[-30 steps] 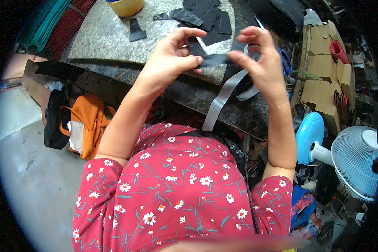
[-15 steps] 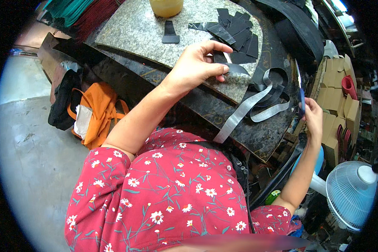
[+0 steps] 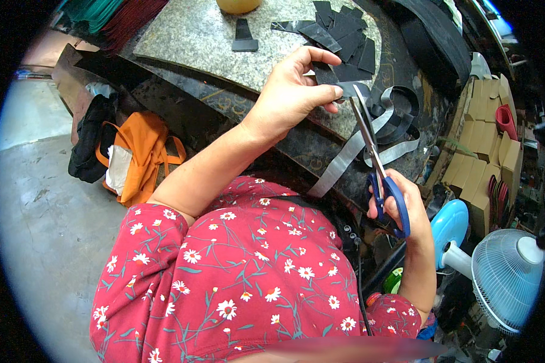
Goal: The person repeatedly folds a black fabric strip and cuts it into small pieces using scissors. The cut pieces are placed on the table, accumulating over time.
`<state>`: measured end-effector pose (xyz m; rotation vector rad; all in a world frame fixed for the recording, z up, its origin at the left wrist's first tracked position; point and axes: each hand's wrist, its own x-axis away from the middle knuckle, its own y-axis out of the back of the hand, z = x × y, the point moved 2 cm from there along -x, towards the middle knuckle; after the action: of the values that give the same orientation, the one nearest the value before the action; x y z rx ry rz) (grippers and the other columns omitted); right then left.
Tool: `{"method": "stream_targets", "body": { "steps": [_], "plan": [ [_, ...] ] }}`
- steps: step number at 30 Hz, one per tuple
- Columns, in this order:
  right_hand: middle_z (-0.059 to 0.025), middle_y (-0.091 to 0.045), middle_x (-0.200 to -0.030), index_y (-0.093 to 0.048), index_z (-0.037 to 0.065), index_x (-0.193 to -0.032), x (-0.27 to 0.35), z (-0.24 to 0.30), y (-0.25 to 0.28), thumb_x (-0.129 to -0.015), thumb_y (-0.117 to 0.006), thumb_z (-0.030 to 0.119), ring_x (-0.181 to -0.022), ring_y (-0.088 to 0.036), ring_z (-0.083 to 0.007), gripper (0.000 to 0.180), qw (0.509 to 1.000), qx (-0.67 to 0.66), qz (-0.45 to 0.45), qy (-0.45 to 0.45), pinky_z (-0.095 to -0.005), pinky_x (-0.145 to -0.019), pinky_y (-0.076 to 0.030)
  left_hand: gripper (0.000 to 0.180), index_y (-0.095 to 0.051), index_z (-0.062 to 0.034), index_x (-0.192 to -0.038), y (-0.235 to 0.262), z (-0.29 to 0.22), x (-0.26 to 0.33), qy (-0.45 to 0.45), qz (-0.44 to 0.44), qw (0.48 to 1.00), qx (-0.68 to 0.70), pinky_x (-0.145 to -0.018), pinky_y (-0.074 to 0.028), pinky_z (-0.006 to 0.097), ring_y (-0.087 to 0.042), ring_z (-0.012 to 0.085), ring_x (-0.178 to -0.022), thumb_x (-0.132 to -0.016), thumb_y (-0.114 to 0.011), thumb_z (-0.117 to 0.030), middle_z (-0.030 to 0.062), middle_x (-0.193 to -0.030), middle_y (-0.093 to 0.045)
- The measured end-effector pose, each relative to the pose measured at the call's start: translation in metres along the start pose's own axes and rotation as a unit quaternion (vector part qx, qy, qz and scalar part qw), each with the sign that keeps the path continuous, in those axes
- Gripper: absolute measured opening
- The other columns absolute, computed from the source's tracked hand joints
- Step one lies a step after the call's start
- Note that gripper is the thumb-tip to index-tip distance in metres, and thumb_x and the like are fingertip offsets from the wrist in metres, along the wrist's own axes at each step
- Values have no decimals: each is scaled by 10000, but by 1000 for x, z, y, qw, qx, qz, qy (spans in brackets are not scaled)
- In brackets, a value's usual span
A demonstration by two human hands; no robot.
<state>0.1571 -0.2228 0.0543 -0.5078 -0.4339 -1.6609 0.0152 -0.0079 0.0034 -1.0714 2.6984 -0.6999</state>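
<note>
Over the near edge of the speckled grey board [image 3: 200, 42], my left hand [image 3: 297, 91] pinches a dark strip [image 3: 354, 91] between thumb and fingers. My right hand [image 3: 406, 202] grips scissors [image 3: 374, 151] by their blue handles, blades pointing up and away from me. The blade tips lie at the strip, just right of my left thumb. A long grey strip [image 3: 339, 166] loops on the dark bench to the right. Several cut black pieces [image 3: 345, 36] lie heaped on the board, and two more black pieces [image 3: 244, 45] rest apart on its left side.
A yellowish tub [image 3: 238, 5] stands at the board's far edge. To the right are a big black roll [image 3: 427, 45], cardboard boxes [image 3: 475, 145] and a white and blue fan [image 3: 507, 278]. An orange bag [image 3: 142, 154] sits at the left.
My right hand has swung leftward from the bench's right side, bringing the scissors up to the strip. My left hand keeps its pinch and has shifted slightly right and up.
</note>
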Motion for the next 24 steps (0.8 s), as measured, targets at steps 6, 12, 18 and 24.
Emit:
{"method": "stream_targets", "body": {
  "steps": [6,12,18,24],
  "plan": [
    [-33,-562,-772,-526,-24,-990,-7,-3,-7,-817,-719,299,-610,-577,-106,415,1000,0,-1,23,-227,-557,-440,399,-513,13,-1176,-2,3,2,6,6,1000,7,-673,-565,225,-625,113,-815,-809,-669,28,72,-1015,-553],
    [-43,-555,-677,-534,-11,-947,-6,-13,-8,-843,-702,436,-522,-557,-122,488,997,-71,10,31,-232,-510,-438,395,-511,2,-1173,0,7,2,30,17,999,31,-672,-568,232,-622,121,-850,-809,-659,39,65,-1005,-551],
    [-39,-555,-693,-535,-24,-928,-10,-9,-10,-879,-648,199,-505,-554,-122,255,998,-57,-1,-7,-226,-486,-436,375,-533,-28,-1146,20,-8,0,-95,-14,977,-191,-656,-531,260,-589,117,-835,-797,-665,9,37,-1016,-563],
    [-17,-604,-703,-569,-3,-961,-1,11,34,-811,-679,105,-572,-586,-99,215,986,94,-128,41,-209,-494,-424,295,-623,-157,-1019,67,-41,-9,-213,-188,657,-699,-806,-474,384,-557,297,-915,-750,-739,-197,99,-912,-573]
  ]
}}
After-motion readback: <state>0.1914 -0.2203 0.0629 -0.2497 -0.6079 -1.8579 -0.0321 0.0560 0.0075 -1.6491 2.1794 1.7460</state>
